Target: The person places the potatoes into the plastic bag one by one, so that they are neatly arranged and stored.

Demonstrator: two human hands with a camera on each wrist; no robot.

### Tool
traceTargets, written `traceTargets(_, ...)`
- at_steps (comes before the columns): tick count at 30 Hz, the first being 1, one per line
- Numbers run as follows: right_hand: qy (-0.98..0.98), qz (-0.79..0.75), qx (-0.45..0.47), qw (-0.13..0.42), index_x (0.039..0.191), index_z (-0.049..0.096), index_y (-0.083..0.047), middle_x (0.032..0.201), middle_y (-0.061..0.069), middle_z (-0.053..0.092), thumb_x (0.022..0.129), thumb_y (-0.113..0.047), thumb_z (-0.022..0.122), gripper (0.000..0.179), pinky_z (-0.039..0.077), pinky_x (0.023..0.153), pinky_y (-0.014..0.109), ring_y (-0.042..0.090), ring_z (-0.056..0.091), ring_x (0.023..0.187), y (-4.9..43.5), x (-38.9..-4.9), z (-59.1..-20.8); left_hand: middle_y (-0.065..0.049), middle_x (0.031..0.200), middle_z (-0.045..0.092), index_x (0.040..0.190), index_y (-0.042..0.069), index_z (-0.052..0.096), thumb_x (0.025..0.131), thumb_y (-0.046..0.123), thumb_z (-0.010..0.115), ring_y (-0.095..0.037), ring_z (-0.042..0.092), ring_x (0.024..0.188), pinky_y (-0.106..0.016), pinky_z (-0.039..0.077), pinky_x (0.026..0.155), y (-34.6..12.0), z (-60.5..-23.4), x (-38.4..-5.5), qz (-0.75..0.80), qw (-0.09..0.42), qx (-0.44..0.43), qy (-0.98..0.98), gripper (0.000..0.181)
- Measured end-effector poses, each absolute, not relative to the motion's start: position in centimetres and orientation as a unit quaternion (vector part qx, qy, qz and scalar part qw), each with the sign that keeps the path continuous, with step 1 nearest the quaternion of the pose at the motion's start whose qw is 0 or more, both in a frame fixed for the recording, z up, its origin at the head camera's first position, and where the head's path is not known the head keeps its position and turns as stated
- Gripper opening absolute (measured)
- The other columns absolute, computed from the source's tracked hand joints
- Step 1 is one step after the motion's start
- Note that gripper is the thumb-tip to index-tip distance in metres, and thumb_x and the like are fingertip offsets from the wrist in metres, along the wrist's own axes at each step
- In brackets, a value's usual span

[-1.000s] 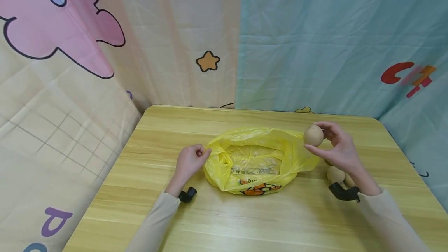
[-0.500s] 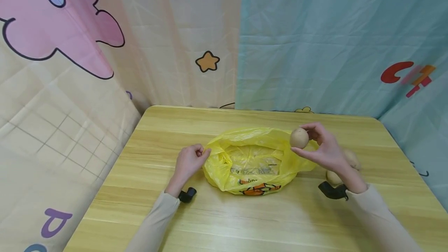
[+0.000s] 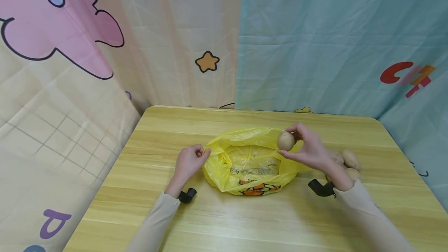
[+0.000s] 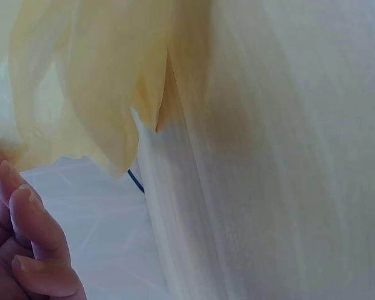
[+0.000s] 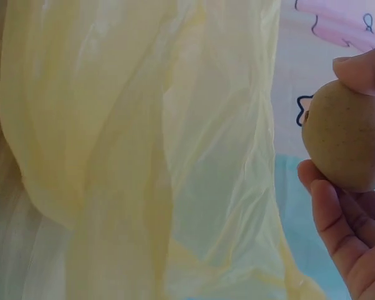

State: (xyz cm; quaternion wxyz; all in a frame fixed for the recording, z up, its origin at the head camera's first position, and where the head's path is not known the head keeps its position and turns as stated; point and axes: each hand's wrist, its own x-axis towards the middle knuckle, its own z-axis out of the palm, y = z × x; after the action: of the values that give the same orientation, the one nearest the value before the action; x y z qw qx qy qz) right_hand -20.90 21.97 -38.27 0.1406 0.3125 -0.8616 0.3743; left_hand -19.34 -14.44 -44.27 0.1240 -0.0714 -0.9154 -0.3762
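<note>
A yellow plastic bag stands on the table with its mouth spread wide, and its printed inside shows. My left hand pinches the bag's left rim between thumb and fingers; in the left wrist view its curled fingers meet the edge of the plastic. Up by the bag's right rim, my right hand holds a round, pale brown potato between thumb and fingertips. The right wrist view shows the potato beside the raised bag wall.
Several more potatoes lie on the wooden table right of the bag, partly hidden behind my right forearm. Black wrist mounts stick out under both wrists. Printed curtains hang behind and beside the table.
My right hand has carried the potato leftward, from outside the bag's right corner to over its right rim. More of the potatoes on the table now show. My left hand keeps its place.
</note>
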Motion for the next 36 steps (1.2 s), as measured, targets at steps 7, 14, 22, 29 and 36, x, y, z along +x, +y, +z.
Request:
traceTargets(7,-0.868,0.353,0.321,0.138,0.110,0.050,-0.003,0.102,0.007,0.058,0.063,-0.009,0.088,0.060,0.050,0.062,0.029,0.012,0.058,0.074,20.9,-21.0,-38.5,0.006,0.052,0.045,0.064,0.013,0.055,0.088,0.023,0.066,-0.010,0.037,0.044,-0.026,0.031,0.047,-14.4,-44.3,-19.3,-0.377,0.122,-0.072,-0.915,0.028)
traceTargets(14,-0.875,0.346,0.319,0.116,0.112,0.049,-0.007,0.102,0.005,0.058,0.069,-0.016,0.086,0.058,0.050,0.062,0.030,0.011,0.057,0.074,19.8,-21.1,-39.3,0.006,0.052,0.045,0.065,0.013,0.055,0.088,0.024,0.067,-0.010,0.037,0.044,-0.026,0.031,0.047,-14.4,-44.3,-19.3,-0.375,0.121,-0.074,-0.916,0.028)
traceTargets(22,-0.874,0.351,0.322,0.094,0.115,0.050,-0.009,0.102,0.003,0.057,0.071,-0.021,0.086,0.058,0.048,0.062,0.029,0.015,0.056,0.074,18.1,-21.4,-39.6,0.006,0.052,0.046,0.065,0.013,0.056,0.088,0.023,0.067,-0.010,0.038,0.044,-0.026,0.031,0.047,-14.4,-44.3,-19.3,-0.380,0.124,-0.073,-0.914,0.028)
traceTargets(29,-0.868,0.369,0.322,0.086,0.116,0.052,-0.005,0.102,0.005,0.059,0.071,-0.020,0.086,0.058,0.050,0.062,0.037,0.012,0.055,0.074,16.8,-21.7,-40.0,0.006,0.052,0.045,0.064,0.013,0.056,0.088,0.023,0.067,-0.010,0.037,0.044,-0.026,0.031,0.046,-14.5,-44.3,-19.3,-0.380,0.131,-0.075,-0.913,0.028)
traceTargets(36,-0.862,0.380,0.326,0.082,0.116,0.054,-0.005,0.104,0.005,0.060,0.071,-0.023,0.086,0.058,0.050,0.063,0.036,0.013,0.054,0.075,15.9,-21.7,-40.2,0.006,0.051,0.044,0.064,0.013,0.055,0.088,0.022,0.067,-0.010,0.036,0.043,-0.026,0.030,0.046,-14.5,-44.3,-19.2,-0.381,0.135,-0.080,-0.911,0.028)
